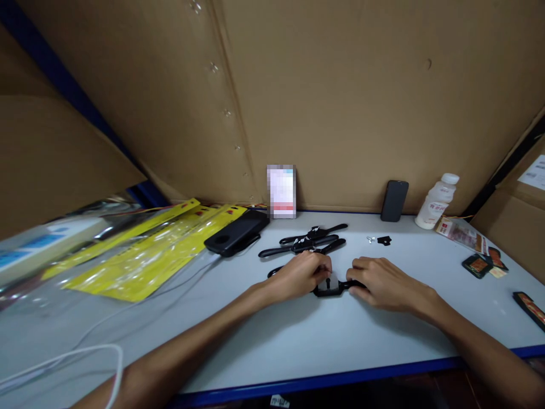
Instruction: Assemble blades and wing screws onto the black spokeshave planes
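- A glossy black, open-framed tool (330, 293) is held at near centre, its slender handle (351, 283) gripped by the closed right hand (381, 281).
- The left hand (303, 274) is curled at the frame; its hold cannot be told.

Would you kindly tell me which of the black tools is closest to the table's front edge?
The black tool with its handle in the right hand; the other tools lie farther back, nearer the cardboard wall.

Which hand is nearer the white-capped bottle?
The right hand. It grips the black tool, in front of the bottle and to its left. The left hand is farther left, by the tool's other side.
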The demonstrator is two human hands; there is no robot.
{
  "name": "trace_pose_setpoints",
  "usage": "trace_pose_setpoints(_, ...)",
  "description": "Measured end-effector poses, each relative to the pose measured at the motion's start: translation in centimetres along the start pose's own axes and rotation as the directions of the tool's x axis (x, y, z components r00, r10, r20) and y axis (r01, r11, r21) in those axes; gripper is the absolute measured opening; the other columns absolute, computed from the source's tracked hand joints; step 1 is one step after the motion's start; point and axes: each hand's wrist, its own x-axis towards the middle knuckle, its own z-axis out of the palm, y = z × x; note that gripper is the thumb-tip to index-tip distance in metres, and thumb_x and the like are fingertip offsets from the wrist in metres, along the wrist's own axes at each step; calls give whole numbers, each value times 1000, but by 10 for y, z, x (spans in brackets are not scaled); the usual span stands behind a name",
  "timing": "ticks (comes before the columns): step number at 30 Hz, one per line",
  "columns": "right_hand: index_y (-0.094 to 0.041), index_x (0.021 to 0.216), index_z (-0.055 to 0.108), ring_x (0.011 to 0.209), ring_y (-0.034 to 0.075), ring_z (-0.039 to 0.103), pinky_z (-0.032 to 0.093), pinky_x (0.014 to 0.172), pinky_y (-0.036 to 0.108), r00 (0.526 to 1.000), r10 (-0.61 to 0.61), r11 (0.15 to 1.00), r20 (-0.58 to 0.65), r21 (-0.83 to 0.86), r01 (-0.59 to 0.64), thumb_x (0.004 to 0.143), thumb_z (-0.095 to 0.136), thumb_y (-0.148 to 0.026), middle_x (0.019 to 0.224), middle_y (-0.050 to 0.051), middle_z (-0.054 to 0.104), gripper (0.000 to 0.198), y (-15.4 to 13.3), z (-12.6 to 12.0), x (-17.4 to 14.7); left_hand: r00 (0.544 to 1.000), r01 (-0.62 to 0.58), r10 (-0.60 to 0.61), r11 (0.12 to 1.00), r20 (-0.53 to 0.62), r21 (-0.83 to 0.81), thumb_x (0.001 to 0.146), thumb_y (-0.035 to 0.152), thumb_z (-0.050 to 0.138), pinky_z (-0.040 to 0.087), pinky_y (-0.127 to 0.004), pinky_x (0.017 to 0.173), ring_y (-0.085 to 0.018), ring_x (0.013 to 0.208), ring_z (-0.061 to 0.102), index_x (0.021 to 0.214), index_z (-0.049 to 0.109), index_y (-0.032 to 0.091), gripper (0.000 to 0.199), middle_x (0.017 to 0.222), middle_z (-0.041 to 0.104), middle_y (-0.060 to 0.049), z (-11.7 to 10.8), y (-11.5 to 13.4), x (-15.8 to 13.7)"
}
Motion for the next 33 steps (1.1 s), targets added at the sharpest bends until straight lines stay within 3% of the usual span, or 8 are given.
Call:
trace_pose_setpoints(4,-21,97,70,81,18,61,40,73,30,989,86,995,-123,63,-79,100,54,-29,95,5,68,18,23,-6,2,1000,-15,15,1000,8,-5,89,18,52,38,-25,61,-15,63,56,84,70,16,18,71,68,-2,1,0,0)
trace_pose_setpoints(8,-19,100,71,86,20,63,39,74,29,905,362,930,-222,18,-368,99,50,-18,98,8,70,21,65,-13,1,992,-36,34,999,-122,-14,94,25,48,42,-27,66,-17,71,58,87,68,17,22,80,68,-4,-1,3,-1)
trace_pose_setpoints(11,-16,107,71,91,24,65,39,74,31,848,482,868,-219,-8,-496,94,53,-13,105,13,69,23,92,-13,-4,963,-33,31,999,-269,0,95,28,46,42,-28,69,-18,74,58,91,67,18,23,83,66,-4,-2,4,-1)
trace_pose_setpoints(15,-14,112,70,99,28,64,39,77,31,805,569,814,-168,-24,-581,90,57,-14,110,16,68,26,108,-9,-9,951,-34,33,999,-307,3,95,29,46,40,-27,67,-17,69,55,90,67,18,24,80,64,-4,-3,3,-1)
trace_pose_setpoints(22,-14,102,69,94,26,63,38,73,30,821,565,825,-80,56,-562,89,59,-18,108,16,68,17,113,-1,-8,952,-61,58,998,-301,-2,96,28,45,40,-28,68,-17,74,58,92,67,17,25,83,65,-5,-1,2,-1)
trace_pose_setpoints(27,-18,77,67,73,17,58,35,63,26,883,469,848,3,277,-451,80,69,-24,77,3,68,7,105,8,2,951,-65,58,998,-303,-11,95,25,45,41,-29,69,-18,76,58,92,66,18,23,82,63,-4,0,2,-2)
trace_pose_setpoints(30,-18,68,63,63,14,55,35,58,25,911,412,809,23,451,-378,76,69,-26,65,-2,63,13,92,15,12,952,-55,54,998,-303,5,96,25,45,41,-29,69,-18,74,57,92,66,18,22,81,63,-3,0,2,-2)
trace_pose_setpoints(33,-18,72,59,59,13,52,36,57,25,909,415,733,-44,607,-305,80,62,-33,63,-2,60,17,72,20,20,957,-52,53,999,-284,9,97,29,46,41,-29,70,-19,78,58,91,66,18,24,84,65,-4,1,5,-2)
